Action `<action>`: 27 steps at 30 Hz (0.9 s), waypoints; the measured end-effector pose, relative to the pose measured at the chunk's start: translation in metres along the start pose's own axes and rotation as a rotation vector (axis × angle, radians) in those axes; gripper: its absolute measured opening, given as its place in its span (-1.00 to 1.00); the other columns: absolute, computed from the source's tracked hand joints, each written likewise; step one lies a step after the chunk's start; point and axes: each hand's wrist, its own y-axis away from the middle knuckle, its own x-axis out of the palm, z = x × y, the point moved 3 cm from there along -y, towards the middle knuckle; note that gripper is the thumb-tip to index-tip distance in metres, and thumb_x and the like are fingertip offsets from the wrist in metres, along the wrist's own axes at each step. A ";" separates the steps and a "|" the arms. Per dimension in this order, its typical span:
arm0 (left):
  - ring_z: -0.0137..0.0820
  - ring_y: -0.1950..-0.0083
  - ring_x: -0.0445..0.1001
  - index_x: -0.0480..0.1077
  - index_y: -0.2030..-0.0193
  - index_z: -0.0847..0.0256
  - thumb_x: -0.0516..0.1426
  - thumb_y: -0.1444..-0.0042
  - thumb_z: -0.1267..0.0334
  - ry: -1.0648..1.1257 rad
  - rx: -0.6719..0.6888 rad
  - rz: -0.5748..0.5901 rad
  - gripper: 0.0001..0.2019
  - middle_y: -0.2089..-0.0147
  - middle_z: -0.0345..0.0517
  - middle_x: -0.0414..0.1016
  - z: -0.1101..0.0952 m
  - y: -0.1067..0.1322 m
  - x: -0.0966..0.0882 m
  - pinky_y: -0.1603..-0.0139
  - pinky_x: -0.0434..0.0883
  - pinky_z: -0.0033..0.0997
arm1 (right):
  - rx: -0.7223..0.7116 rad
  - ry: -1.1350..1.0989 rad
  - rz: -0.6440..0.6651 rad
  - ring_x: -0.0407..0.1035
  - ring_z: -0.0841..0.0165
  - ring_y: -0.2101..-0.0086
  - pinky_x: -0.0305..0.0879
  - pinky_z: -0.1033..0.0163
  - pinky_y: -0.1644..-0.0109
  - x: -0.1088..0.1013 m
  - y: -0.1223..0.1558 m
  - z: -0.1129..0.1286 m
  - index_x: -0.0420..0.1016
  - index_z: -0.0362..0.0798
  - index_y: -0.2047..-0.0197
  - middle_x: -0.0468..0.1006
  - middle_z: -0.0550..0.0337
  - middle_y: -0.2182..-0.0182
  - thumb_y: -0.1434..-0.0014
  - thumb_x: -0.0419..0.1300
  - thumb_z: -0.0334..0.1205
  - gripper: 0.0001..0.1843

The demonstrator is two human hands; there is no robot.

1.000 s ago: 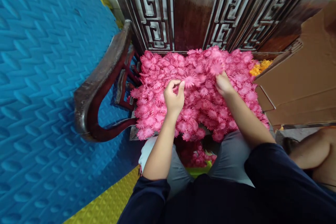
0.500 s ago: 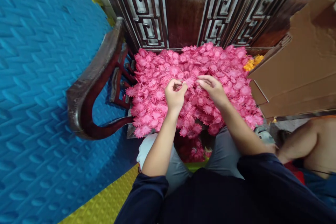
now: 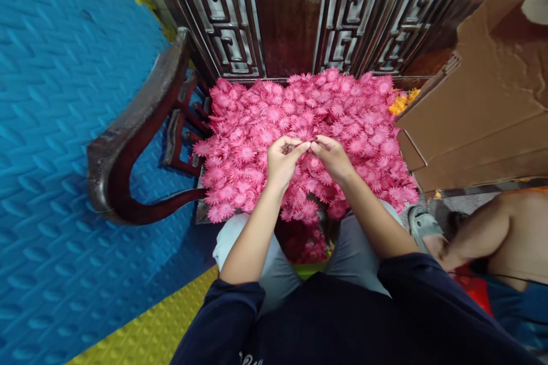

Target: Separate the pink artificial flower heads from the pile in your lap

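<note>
A second ago the right hand was out toward the far right of the seat, lifting a bloom off the heap, while the left hand waited over the middle with thumb and forefinger curled. Since then the right hand has come in, and the two now meet fingertip to fingertip above the middle of the seat. Each hand is closed in a pinch, thumb against forefinger with the other fingers tucked under, and what they pinch between them looks to be a single flower. It is hard to pick out against the same pink beneath it. I judge that the work has gone from picking to two-handed fingering of that one bloom. What the fingertips do to it is too small to tell.

The flower is a bright pink daisy-like head with many narrow petals fanned round a darker centre. It looks flat, light and easily bent, and no stem shows. The heap is made of the same blooms, piled loosely from the near edge of the seat to its back edge against the carved chair back. They spill a little over the near edge between the person's knees.

A few orange flowers show at the far right corner, just beside a cardboard box. The armrest curves along the left side above a blue mat. Another person's arm is at the lower right, well apart from the two hands.
</note>
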 end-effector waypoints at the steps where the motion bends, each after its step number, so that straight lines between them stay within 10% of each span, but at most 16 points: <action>1: -0.59 0.47 0.38 0.37 0.57 0.26 0.41 0.36 0.31 0.057 -0.038 0.011 -0.71 0.53 -0.29 0.43 0.000 -0.001 0.001 0.35 0.33 -0.56 | 0.010 -0.024 0.014 0.32 0.54 0.42 0.29 0.36 0.17 0.001 0.000 0.000 0.45 -0.03 0.46 0.43 0.43 0.50 0.29 0.45 -0.03 -0.62; 11: -0.69 0.58 0.26 0.12 0.66 0.27 0.48 0.56 0.25 0.219 -0.184 0.109 -0.43 0.65 -0.43 0.26 0.003 -0.003 0.000 0.43 0.30 -0.64 | -0.021 -0.006 0.100 0.15 0.53 0.47 0.10 0.33 0.27 0.005 0.001 -0.004 0.38 -0.06 0.53 0.29 0.41 0.58 0.29 0.45 0.10 -0.53; 16: -0.58 0.38 0.43 0.42 0.37 0.19 0.43 0.34 0.03 0.158 -0.117 0.241 -0.57 0.47 -0.32 0.43 0.003 -0.006 -0.002 0.24 0.38 -0.55 | -0.077 -0.057 0.030 0.11 0.53 0.47 0.08 0.34 0.29 0.003 0.003 0.001 0.36 -0.03 0.51 0.25 0.40 0.57 0.24 0.45 0.07 -0.56; 27: -0.44 0.19 0.48 0.58 0.30 0.16 0.30 0.01 0.26 -0.605 0.682 0.061 -0.90 0.27 -0.14 0.50 -0.006 0.001 -0.006 0.12 0.45 -0.40 | 0.190 -0.344 0.005 0.27 0.52 0.42 0.23 0.37 0.32 0.006 0.002 -0.016 0.48 -0.02 0.44 0.46 0.38 0.49 0.44 0.53 -0.03 -0.52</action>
